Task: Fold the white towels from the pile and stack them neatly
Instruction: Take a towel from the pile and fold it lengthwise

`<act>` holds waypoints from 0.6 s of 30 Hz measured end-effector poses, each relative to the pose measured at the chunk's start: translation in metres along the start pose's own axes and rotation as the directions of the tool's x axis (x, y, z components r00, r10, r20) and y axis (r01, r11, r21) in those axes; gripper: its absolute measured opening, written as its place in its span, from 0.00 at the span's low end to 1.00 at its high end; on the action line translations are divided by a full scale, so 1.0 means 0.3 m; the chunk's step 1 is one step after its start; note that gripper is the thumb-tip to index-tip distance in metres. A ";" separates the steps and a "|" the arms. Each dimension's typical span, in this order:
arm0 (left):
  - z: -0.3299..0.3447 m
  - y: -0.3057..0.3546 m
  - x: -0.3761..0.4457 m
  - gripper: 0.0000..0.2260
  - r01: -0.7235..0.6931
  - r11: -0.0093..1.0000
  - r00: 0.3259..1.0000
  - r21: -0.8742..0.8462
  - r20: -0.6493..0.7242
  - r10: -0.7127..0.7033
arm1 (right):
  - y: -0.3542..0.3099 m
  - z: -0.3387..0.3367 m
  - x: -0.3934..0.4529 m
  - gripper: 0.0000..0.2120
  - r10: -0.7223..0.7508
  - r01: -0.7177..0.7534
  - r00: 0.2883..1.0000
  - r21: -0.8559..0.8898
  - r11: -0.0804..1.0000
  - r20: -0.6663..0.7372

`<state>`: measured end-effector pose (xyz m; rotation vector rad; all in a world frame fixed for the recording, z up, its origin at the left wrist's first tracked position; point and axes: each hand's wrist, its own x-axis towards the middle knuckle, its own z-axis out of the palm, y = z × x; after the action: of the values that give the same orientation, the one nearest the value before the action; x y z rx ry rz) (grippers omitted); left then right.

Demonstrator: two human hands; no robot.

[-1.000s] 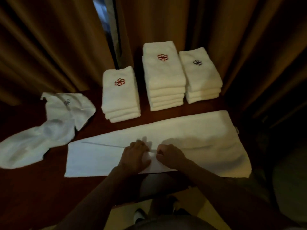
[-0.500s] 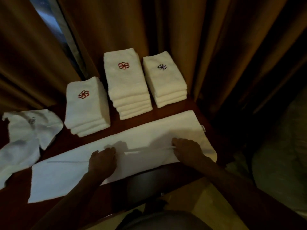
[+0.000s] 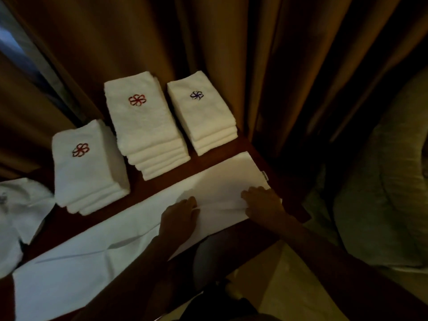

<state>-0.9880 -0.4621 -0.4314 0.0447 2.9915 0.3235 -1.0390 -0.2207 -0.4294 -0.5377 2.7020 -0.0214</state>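
Hands first: your left hand [image 3: 179,217] lies on the long white towel [image 3: 97,251] with its fingers bent down onto the cloth, and whether they pinch a fold you cannot tell in this dim light. Your right hand [image 3: 262,201] sits near the towel's right end, fingers curled over the cloth the same way, grip unclear. A raised crease runs between the two hands. The towel stretches as a long strip across the dark wooden table [image 3: 148,188], from the lower left up to the right edge, with a small tag showing at its far right corner.

To the left lie unfolded white towels [image 3: 20,218] in a loose heap, partly cut off by the frame. Beyond the strip stand three folded stacks: the left stack [image 3: 88,172] with a red flower emblem, the taller middle stack [image 3: 146,126] also marked red, and the right stack [image 3: 203,114] marked blue. Brown curtains [image 3: 254,54] hang behind them.
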 end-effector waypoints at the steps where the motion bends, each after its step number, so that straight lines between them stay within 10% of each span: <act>1: -0.003 -0.010 0.009 0.10 -0.011 1.000 1.000 -0.025 -0.003 0.011 | 0.031 -0.008 -0.001 0.18 0.033 -0.033 0.999 0.018 0.999 -0.005; 18: 0.006 -0.141 0.218 0.11 0.162 0.943 0.987 -0.291 0.061 -0.151 | 0.088 -0.117 0.276 0.20 0.460 -0.233 0.883 0.765 0.601 -0.093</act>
<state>-1.0533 -0.5002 -0.4507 -0.2140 2.8511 0.7357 -1.1324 -0.2292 -0.4296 0.2873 2.6775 -1.1237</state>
